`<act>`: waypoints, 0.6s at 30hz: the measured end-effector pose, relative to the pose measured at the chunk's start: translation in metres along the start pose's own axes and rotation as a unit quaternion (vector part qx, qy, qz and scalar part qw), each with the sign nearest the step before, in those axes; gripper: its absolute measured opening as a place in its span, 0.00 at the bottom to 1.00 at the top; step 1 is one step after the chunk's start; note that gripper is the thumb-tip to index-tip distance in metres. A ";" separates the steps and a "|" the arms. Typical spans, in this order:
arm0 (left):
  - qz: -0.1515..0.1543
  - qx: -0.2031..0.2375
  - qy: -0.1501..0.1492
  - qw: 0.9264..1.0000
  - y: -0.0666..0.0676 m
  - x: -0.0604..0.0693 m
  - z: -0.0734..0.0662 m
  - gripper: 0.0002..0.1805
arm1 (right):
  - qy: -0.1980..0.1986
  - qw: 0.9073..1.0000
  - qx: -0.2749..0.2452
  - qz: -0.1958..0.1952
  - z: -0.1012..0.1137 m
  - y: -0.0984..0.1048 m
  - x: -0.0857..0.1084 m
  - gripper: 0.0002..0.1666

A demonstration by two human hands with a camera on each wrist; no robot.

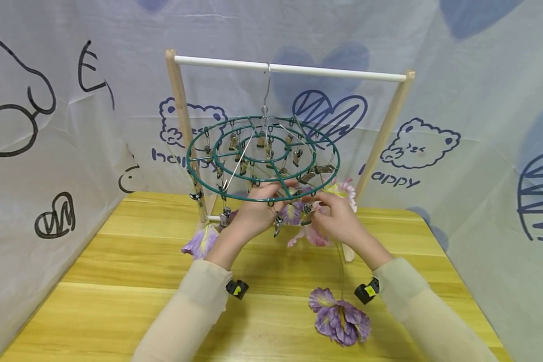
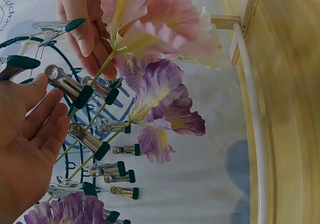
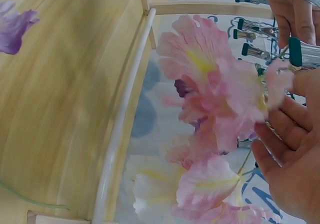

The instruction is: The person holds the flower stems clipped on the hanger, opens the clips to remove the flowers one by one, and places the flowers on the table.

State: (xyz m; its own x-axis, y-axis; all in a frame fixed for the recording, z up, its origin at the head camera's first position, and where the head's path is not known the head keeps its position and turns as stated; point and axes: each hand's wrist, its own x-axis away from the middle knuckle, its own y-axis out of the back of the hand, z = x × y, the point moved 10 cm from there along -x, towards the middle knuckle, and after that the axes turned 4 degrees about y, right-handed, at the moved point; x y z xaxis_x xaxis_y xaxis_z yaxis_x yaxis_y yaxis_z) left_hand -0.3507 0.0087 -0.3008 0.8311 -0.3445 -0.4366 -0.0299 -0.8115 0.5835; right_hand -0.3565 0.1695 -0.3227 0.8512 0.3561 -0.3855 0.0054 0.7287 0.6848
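Note:
Under the front of a green ring rack (image 1: pixel 262 197), my left hand (image 1: pixel 255 208) reaches in among metal clips with green tips. In the left wrist view its fingers lie loosely bent beside a near clip (image 2: pixel 20 62); the thumb is hidden. On the other side, my right hand (image 1: pixel 337 218) has its fingertips at a hanging clip (image 1: pixel 306 213). In the right wrist view its bent fingers are close behind a pink flower (image 3: pixel 222 89), below another view of a clip (image 3: pixel 302 52). Whether either hand pinches a clip or stem is hidden. A purple flower (image 2: pixel 160 94) hangs between the hands.
The rack hangs by a hook (image 1: pixel 268 85) from the white rod (image 1: pixel 335 73) of a wooden stand (image 1: pixel 386 130). One purple flower (image 1: pixel 341 319) is low at the front, with a pale purple flower (image 1: pixel 201 241) at left. Printed cloth (image 1: pixel 493 201) surrounds the wooden table (image 1: pixel 131 281).

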 end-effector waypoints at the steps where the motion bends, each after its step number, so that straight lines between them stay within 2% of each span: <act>1: 0.004 0.003 0.007 1.000 -0.001 -0.001 0.001 0.23 | -0.001 1.000 -0.001 0.002 0.000 -0.001 -0.001 0.23; 5: 0.019 0.018 0.025 0.999 -0.005 -0.002 0.003 0.23 | -0.005 1.000 -0.006 0.005 0.000 -0.004 -0.003 0.26; 13: 0.020 0.033 -0.002 0.999 -0.008 -0.003 -0.002 0.22 | 0.012 0.999 0.033 0.004 0.004 -0.010 -0.005 0.26; 18: 0.017 0.036 -0.006 0.999 -0.008 -0.003 -0.003 0.21 | 0.025 0.999 0.044 -0.005 0.007 -0.011 -0.005 0.26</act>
State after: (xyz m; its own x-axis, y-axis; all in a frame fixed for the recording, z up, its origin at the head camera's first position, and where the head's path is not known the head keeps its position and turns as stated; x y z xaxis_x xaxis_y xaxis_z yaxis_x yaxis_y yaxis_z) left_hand -0.3514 0.0174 -0.3021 0.8218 -0.3781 -0.4263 -0.0982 -0.8309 0.5477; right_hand -0.3571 0.1557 -0.3239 0.8233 0.3792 -0.4224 0.0626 0.6789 0.7315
